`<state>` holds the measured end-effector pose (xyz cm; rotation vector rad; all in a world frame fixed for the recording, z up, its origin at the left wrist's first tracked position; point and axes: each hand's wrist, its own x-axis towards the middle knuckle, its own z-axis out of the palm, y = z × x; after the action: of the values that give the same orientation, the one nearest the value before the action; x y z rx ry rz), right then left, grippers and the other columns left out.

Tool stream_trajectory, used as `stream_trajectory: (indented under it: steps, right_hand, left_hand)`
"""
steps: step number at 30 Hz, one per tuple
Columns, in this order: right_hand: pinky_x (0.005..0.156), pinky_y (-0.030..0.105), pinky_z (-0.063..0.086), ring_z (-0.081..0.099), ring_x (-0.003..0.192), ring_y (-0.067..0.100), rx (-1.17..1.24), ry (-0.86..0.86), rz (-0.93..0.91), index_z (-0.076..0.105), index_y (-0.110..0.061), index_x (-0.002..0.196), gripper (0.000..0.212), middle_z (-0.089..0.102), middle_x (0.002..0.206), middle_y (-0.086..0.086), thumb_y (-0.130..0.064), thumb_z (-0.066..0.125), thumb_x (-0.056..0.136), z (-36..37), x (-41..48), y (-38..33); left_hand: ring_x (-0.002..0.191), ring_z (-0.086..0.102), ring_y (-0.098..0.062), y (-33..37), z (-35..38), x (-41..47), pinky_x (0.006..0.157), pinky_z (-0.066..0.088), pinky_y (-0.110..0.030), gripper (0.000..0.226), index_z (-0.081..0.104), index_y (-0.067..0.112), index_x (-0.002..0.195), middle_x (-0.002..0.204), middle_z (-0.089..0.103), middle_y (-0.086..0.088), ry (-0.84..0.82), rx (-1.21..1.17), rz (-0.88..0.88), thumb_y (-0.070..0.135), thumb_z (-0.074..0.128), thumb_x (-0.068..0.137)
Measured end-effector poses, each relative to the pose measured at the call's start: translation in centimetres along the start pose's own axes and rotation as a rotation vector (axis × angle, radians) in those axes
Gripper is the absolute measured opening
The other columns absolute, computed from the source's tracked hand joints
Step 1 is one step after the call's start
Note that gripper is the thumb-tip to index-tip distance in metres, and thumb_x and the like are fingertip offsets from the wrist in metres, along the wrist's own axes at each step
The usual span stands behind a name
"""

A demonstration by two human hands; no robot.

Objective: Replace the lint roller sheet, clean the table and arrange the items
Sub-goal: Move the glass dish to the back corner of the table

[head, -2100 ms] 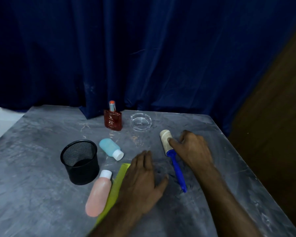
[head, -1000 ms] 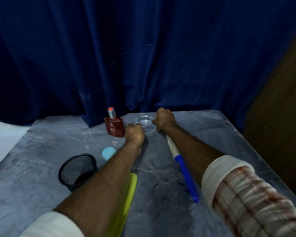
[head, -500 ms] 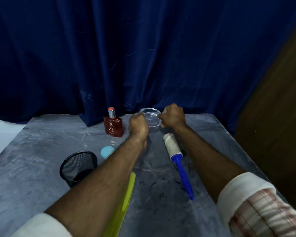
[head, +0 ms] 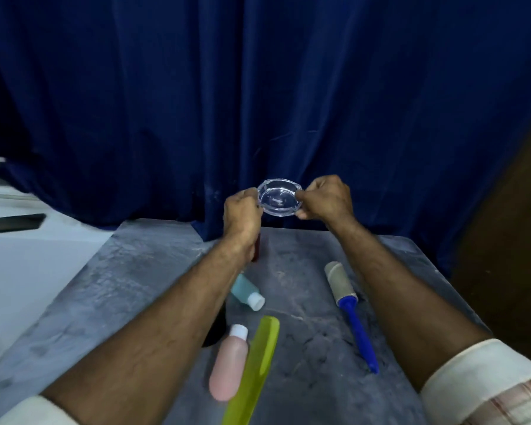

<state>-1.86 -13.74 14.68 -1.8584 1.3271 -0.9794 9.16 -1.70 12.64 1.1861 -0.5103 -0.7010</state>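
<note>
Dark blue curtain [head: 288, 102] fills the background, hanging in folds down to the far edge of a grey marbled table [head: 129, 271]. At the far left, beyond the table, lies a pale surface with a dark strip on it, too blurred to name.

Reaching forward over the table, the left hand [head: 242, 214] is closed, its fingertips pinching the left rim of a clear glass ashtray [head: 279, 197]. The ashtray is held up off the table, in front of the curtain, tilted so its bowl faces the camera. Under the left wrist a sliver of a dark red bottle [head: 256, 250] shows; most of it is hidden by the arm. Nearer the camera, just right of the left forearm, a small blue bottle [head: 245, 289] with a white cap lies on its side. Below it a pink bottle [head: 229, 366], also white-capped, lies flat, and beside it a yellow-green comb [head: 255, 372] runs toward the bottom edge. A dark round shape peeks out from under the forearm next to the pink bottle.

Closed likewise, the right hand [head: 327, 197] grips the ashtray's right rim between thumb and curled fingers. Below the right forearm the lint roller [head: 348, 308] rests on the table, its worn beige roll pointing away and its blue handle toward the camera, touched by neither hand. Each forearm ends in a rolled-up cream cuff [head: 475, 375].
</note>
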Motion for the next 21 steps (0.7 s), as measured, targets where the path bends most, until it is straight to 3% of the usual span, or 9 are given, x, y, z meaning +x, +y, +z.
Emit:
stream_trajectory:
  steps: [2, 5, 7, 10, 13, 17, 21]
  right_hand:
    - [0.072, 0.048, 0.067, 0.075, 0.051, 0.021, 0.022, -0.03, -0.002, 0.07, -0.001, 0.086, 0.023, 0.074, 0.055, 0.007, -0.019, 0.072, 0.071, 1.2, -0.8, -1.6]
    - [0.073, 0.046, 0.067, 0.076, 0.052, 0.02, 0.044, -0.072, -0.016, 0.07, -0.002, 0.085, 0.025, 0.074, 0.055, 0.007, -0.022, 0.071, 0.07, 3.4, -2.1, -3.8]
    - [0.073, 0.047, 0.067, 0.076, 0.053, 0.021, 0.06, -0.103, -0.018, 0.067, -0.006, 0.08, 0.019, 0.074, 0.056, 0.008, -0.021, 0.073, 0.071, 5.0, -3.0, -5.0]
    - [0.074, 0.044, 0.067, 0.076, 0.053, 0.021, 0.077, -0.153, -0.022, 0.069, -0.003, 0.084, 0.02, 0.074, 0.056, 0.007, -0.019, 0.073, 0.072, 7.6, -4.4, -6.7]
    - [0.072, 0.042, 0.067, 0.076, 0.052, 0.019, 0.074, -0.203, -0.028, 0.071, -0.001, 0.086, 0.024, 0.074, 0.055, 0.006, -0.02, 0.073, 0.071, 10.1, -5.9, -8.2]
    - [0.075, 0.047, 0.066, 0.078, 0.063, 0.025, 0.008, -0.268, -0.039, 0.072, -0.004, 0.084, 0.027, 0.076, 0.061, 0.007, -0.024, 0.072, 0.066, 14.0, -7.5, -9.3]
    - [0.071, 0.041, 0.066, 0.077, 0.071, 0.022, -0.146, -0.379, -0.062, 0.073, -0.007, 0.086, 0.027, 0.079, 0.077, 0.008, -0.028, 0.078, 0.07, 18.4, -8.7, -9.1]
  left_hand:
    - [0.1, 0.064, -0.021, 1.1, -2.2, 0.0, 0.095, 0.051, -0.037, 0.028, 0.077, 0.018, 0.069, 0.101, 0.072, -0.01, -0.002, 0.011, 0.036, 0.022, 0.055, 0.086]
    - [0.102, 0.069, -0.02, 2.0, -5.8, 0.5, 0.099, 0.055, -0.034, 0.027, 0.081, 0.01, 0.095, 0.105, 0.077, -0.009, 0.001, 0.047, 0.118, 0.008, 0.055, 0.103]
    - [0.098, 0.063, -0.02, 2.5, -8.1, 0.7, 0.103, 0.054, -0.042, 0.022, 0.078, 0.008, 0.098, 0.1, 0.071, -0.01, 0.018, 0.109, 0.163, 0.007, 0.057, 0.101]
    - [0.107, 0.076, -0.027, 3.3, -11.5, 0.6, 0.111, 0.056, -0.05, 0.017, 0.08, 0.007, 0.099, 0.109, 0.081, -0.01, 0.088, 0.14, 0.187, 0.01, 0.064, 0.1]
    - [0.113, 0.078, -0.031, 3.7, -14.8, 0.4, 0.107, 0.06, -0.046, 0.013, 0.083, 0.016, 0.096, 0.11, 0.083, -0.017, 0.142, 0.124, 0.194, 0.012, 0.071, 0.097]
    - [0.098, 0.08, -0.021, 3.2, -19.6, 0.7, 0.097, 0.065, -0.038, 0.007, 0.082, 0.017, 0.096, 0.103, 0.083, -0.012, 0.235, 0.137, 0.162, 0.011, 0.078, 0.096]
    - [0.087, 0.079, -0.021, 1.5, -23.7, 1.3, 0.083, 0.067, -0.034, 0.007, 0.082, 0.019, 0.092, 0.096, 0.082, -0.008, 0.35, 0.214, 0.098, 0.013, 0.085, 0.089]
